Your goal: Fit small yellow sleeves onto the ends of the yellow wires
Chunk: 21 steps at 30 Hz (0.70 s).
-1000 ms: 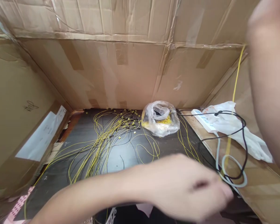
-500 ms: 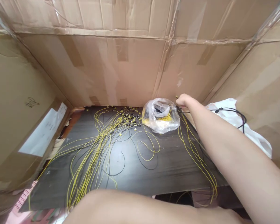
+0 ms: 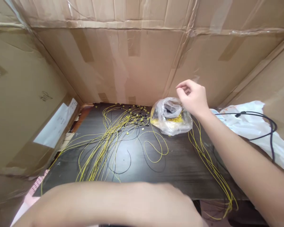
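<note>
My right hand (image 3: 192, 97) is raised above and just right of a clear plastic bag (image 3: 177, 128) of small yellow pieces. Its thumb and forefinger meet in a pinch; anything between them is too small to make out. Across the bottom of the view lies my left forearm, and the back of my left hand (image 3: 172, 197) shows while its fingers are out of sight. A bundle of yellow cables (image 3: 104, 145) with black ends spreads over the dark table (image 3: 142, 175), small yellow pieces scattered around those ends. More yellow cables (image 3: 210, 167) run beneath my right forearm.
Cardboard walls (image 3: 132, 69) enclose the table at the back and both sides. At right, a black cable (image 3: 272, 126) loops over a white plastic bag (image 3: 255, 116). A white paper (image 3: 55, 126) is stuck to the left wall. Something pink (image 3: 39, 183) stands at the left edge.
My right hand has risen from behind the clear bag's right side and now shows its pinched fingers. My left forearm has shifted up and across the bottom. The view has turned slightly left.
</note>
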Motion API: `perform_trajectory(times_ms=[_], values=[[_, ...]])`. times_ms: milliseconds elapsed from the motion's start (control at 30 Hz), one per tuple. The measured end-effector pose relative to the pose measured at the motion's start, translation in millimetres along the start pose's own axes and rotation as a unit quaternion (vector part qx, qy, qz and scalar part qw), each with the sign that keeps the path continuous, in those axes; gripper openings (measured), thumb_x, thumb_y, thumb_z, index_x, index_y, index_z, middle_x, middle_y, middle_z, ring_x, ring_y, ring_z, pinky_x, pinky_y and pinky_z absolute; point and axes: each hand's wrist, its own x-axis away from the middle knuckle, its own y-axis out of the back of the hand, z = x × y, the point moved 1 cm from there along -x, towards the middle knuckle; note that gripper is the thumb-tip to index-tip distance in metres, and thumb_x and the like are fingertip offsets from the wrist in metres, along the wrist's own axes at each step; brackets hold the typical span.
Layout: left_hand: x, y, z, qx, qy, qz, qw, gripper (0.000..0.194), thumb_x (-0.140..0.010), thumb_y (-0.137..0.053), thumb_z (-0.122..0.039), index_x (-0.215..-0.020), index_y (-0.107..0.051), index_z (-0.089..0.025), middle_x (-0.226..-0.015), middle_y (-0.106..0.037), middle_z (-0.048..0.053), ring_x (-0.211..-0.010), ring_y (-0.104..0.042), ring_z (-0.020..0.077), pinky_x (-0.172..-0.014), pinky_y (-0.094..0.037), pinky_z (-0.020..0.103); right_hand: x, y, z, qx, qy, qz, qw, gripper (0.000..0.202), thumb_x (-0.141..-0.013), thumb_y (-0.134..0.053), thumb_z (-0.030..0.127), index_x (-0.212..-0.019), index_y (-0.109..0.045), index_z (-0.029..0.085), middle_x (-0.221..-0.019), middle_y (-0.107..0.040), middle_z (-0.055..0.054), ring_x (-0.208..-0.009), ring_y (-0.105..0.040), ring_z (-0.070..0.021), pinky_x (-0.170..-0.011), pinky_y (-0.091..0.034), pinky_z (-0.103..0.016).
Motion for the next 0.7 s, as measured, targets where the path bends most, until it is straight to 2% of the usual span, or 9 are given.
perform_trajectory(times_ms=[33, 100, 133, 200, 233, 300, 400, 533, 700], values=[[12.3, 17.7, 16.4, 0.006, 0.005, -0.005, 1.000, 0.024, -0.086, -0.061, -0.046, -0.089, -0.077, -0.029, -0.079, -0.076, 0.004, -0.064, -0.071, 0.0209, -0.049, -0.050, 0.030, 13.9, -1.6, 16.5, -0.031, 0.032, 0.022, 0.999, 0.021, -0.092, -0.051, 0.025, -0.098, -0.069, 0.018, -0.087, -0.072, -0.007, -0.074, -0.064, -0.0186, -0.071, -0.049, -0.030], [38.5, 51.9, 52.7, -0.053, 0.111, -0.101, 0.987, 0.024, -0.093, -0.053, -0.031, -0.085, -0.075, -0.022, -0.078, -0.076, 0.005, -0.066, -0.070, 0.0205, -0.060, -0.054, 0.031, 43.5, -12.8, 42.1, -0.074, 0.096, 0.102, 0.987, 0.017, -0.092, -0.053, 0.027, -0.089, -0.068, 0.019, -0.078, -0.071, -0.004, -0.067, -0.062, -0.0171, -0.066, -0.046, -0.028], [50.7, 65.3, 71.2, -0.096, 0.165, -0.148, 0.970, 0.024, -0.094, -0.052, -0.026, -0.086, -0.074, -0.020, -0.079, -0.075, 0.006, -0.067, -0.070, 0.0210, -0.064, -0.054, 0.032, 57.9, -22.5, 50.3, -0.076, 0.122, 0.150, 0.978, 0.017, -0.092, -0.054, 0.027, -0.085, -0.068, 0.019, -0.077, -0.071, -0.003, -0.067, -0.062, -0.0170, -0.065, -0.044, -0.028], [70.4, 81.1, 107.1, -0.162, 0.262, -0.210, 0.928, 0.020, -0.093, -0.053, -0.023, -0.089, -0.073, -0.019, -0.083, -0.075, 0.008, -0.073, -0.071, 0.0233, -0.069, -0.054, 0.035, 83.6, -46.7, 56.9, -0.048, 0.125, 0.203, 0.970, 0.017, -0.092, -0.054, 0.023, -0.085, -0.068, 0.018, -0.077, -0.072, -0.004, -0.069, -0.063, -0.0176, -0.066, -0.043, -0.028], [77.4, 83.5, 123.3, -0.177, 0.294, -0.236, 0.909, 0.019, -0.092, -0.054, -0.023, -0.093, -0.072, -0.018, -0.087, -0.075, 0.008, -0.078, -0.071, 0.0247, -0.072, -0.054, 0.036, 94.5, -59.8, 56.5, -0.020, 0.113, 0.223, 0.968, 0.017, -0.092, -0.053, 0.022, -0.087, -0.069, 0.018, -0.079, -0.073, -0.005, -0.070, -0.064, -0.0182, -0.066, -0.042, -0.028], [86.4, 80.7, 149.0, -0.188, 0.308, -0.289, 0.887, 0.021, -0.094, -0.054, -0.026, -0.106, -0.070, -0.018, -0.097, -0.074, 0.009, -0.089, -0.070, 0.0259, -0.078, -0.055, 0.038, 111.9, -83.4, 51.5, 0.047, 0.089, 0.254, 0.962, 0.018, -0.094, -0.053, 0.021, -0.090, -0.070, 0.017, -0.085, -0.075, -0.007, -0.075, -0.067, -0.0205, -0.065, -0.040, -0.029], [92.3, 69.2, 170.4, -0.194, 0.297, -0.332, 0.874, 0.024, -0.096, -0.055, -0.031, -0.111, -0.068, -0.018, -0.095, -0.072, 0.008, -0.093, -0.068, 0.0249, -0.086, -0.053, 0.038, 127.2, -102.8, 40.7, 0.117, 0.062, 0.258, 0.957, 0.022, -0.098, -0.050, 0.026, -0.096, -0.070, 0.017, -0.094, -0.077, -0.009, -0.081, -0.070, -0.0232, -0.063, -0.039, -0.029], [95.6, 60.2, 178.3, -0.187, 0.295, -0.345, 0.871, 0.024, -0.096, -0.054, -0.029, -0.111, -0.069, -0.018, -0.089, -0.069, 0.007, -0.089, -0.066, 0.0235, -0.085, -0.051, 0.038, 130.5, -102.8, 29.8, 0.183, 0.035, 0.227, 0.956, 0.027, -0.100, -0.048, 0.032, -0.100, -0.071, 0.017, -0.099, -0.077, -0.011, -0.079, -0.071, -0.0257, -0.060, -0.038, -0.031], [96.1, 55.9, 182.0, -0.201, 0.282, -0.319, 0.882, 0.030, -0.098, -0.054, -0.035, -0.117, -0.071, -0.019, -0.096, -0.069, 0.008, -0.094, -0.064, 0.0250, -0.088, -0.050, 0.041, 124.2, -99.7, 22.6, 0.226, 0.010, 0.241, 0.944, 0.031, -0.099, -0.051, 0.036, -0.095, -0.075, 0.018, -0.095, -0.078, -0.012, -0.077, -0.071, -0.0281, -0.058, -0.037, -0.032]])
